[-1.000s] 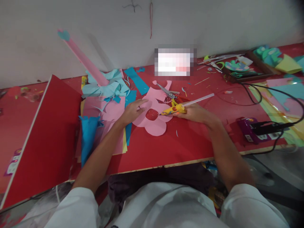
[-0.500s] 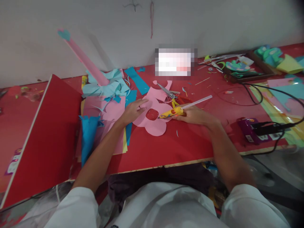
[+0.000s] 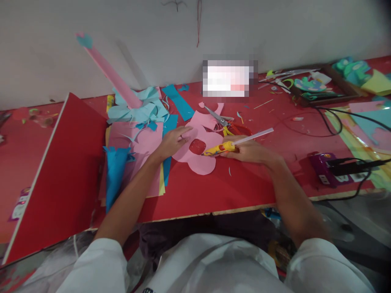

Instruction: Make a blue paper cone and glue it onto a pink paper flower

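A pink paper flower (image 3: pixel 201 163) with rounded petals and a hole in its middle lies flat on the red table. Over its left petals rests my left hand (image 3: pixel 173 143), fingers stretched out and the thumb apart from them. My right hand (image 3: pixel 246 150) is closed around a yellow glue gun (image 3: pixel 224 148), from whose back a long clear glue stick (image 3: pixel 255 136) sticks out. The gun's nozzle is at the lower right edge of the flower's hole; whether it touches the paper I cannot tell. Scissors (image 3: pixel 220 119) with open blades lie just behind the flower.
Left of the flower are pink sheets (image 3: pixel 146 156), a blue paper cone (image 3: pixel 115 175) and a tall pink paper tube (image 3: pixel 114 77). A red upright board (image 3: pixel 58 179) borders the left. Rightward are a purple power box (image 3: pixel 325 169), black cables and a dark tray (image 3: pixel 345 83).
The glue gun's tip has shifted slightly left and down along the rim of the flower's hole. My left hand keeps its place on the petals. The whole view has moved slightly.
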Motion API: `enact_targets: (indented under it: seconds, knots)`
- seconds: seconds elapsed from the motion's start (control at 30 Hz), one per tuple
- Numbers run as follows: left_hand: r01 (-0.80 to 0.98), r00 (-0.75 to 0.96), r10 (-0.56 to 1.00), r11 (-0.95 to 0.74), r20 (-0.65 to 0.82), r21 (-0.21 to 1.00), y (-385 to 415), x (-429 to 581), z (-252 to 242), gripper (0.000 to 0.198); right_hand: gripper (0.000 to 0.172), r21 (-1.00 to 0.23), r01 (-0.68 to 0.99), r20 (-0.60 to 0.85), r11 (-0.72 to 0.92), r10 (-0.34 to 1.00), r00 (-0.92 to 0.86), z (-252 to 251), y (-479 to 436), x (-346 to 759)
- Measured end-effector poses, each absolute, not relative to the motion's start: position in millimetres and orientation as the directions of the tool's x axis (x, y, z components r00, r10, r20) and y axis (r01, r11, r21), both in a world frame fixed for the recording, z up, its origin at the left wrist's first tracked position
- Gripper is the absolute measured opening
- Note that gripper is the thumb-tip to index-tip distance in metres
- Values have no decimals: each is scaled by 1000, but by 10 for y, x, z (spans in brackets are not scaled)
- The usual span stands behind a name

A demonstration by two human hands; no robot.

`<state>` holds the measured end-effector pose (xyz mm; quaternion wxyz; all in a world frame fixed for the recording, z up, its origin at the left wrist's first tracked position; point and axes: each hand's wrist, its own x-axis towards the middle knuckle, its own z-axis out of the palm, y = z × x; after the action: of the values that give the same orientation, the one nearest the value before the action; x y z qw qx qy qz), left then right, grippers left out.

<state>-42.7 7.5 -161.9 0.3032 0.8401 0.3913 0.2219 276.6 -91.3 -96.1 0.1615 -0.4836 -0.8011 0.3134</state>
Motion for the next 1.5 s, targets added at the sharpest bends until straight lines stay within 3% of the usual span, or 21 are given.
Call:
enact_targets:
  seconds: [0.13, 0.4, 0.73, 1.17, 1.5]
  knots:
    - [518, 609, 780, -528, 144, 673, 87, -430, -1619, 52, 39, -694, 622, 9, 363, 868, -496, -991, -904, 2628]
    - [499, 620, 772, -526, 141, 688, 87, -415, -1611, 50, 38, -567, 755, 172, 329, 944, -281, -1237, -828, 2408]
    - [506, 616, 776, -522, 136, 686, 78, -421, -1611, 50, 40, -490, 803, 143, 340, 940, -310, -1223, -799, 2290]
    - [504, 616, 775, -522, 137, 688, 79, -416, -1608, 50, 44, -530, 783, 71, 325, 938, -341, -1182, -856, 2214]
    - [517, 628, 766, -545, 141, 660, 107, -425, -1635, 49, 40, -529, 790, 117, 311, 948, -294, -1178, -839, 2242]
